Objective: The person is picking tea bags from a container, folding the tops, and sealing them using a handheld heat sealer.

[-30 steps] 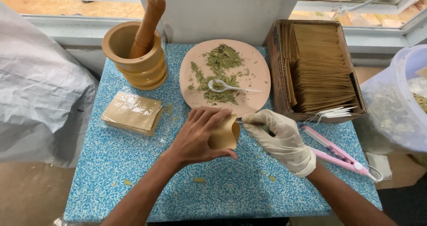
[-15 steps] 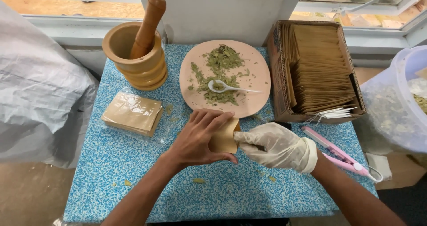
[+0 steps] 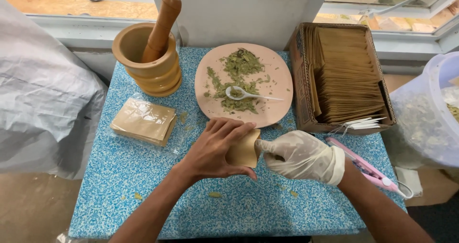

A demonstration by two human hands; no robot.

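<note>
Clearly the thing in hand is a small brown paper sachet (image 3: 244, 150), held just above the blue speckled counter (image 3: 143, 195) in the lower middle of the frame, below the plate. Going from the left of the frame: a grey plastic sheet (image 3: 43, 104) hangs off the counter's edge, and a wooden mortar (image 3: 148, 61) with its pestle (image 3: 162, 25) leaning inside stands at the upper left. Below it lies a clear-wrapped stack of brown sachets (image 3: 143, 121).

The bare left hand (image 3: 210, 150) is closed on the sachet, fingers curled over its left side and thumb beneath. Above it, a pink plate (image 3: 282, 87) carries crushed dried green leaves (image 3: 239, 75) and 1 small white plastic spoon (image 3: 246, 95).

The gloved right hand (image 3: 301, 156) pinches the sachet's right edge between thumb and fingertips. So both hands grip the same piece.

It looks very light, thin and limp, likely to crease or tear if squeezed hard, and it would spill if tipped mouth-down. Holding it by the flat side edges, as now, seems the safest place, leaving the mouth free.

Further right, a cardboard box (image 3: 299, 80) holds upright rows of empty sachets. A pink heat sealer (image 3: 368, 169) lies at the counter's right edge, and a translucent bin with a bag of leaves (image 3: 430, 118) sits at the far right.
</note>
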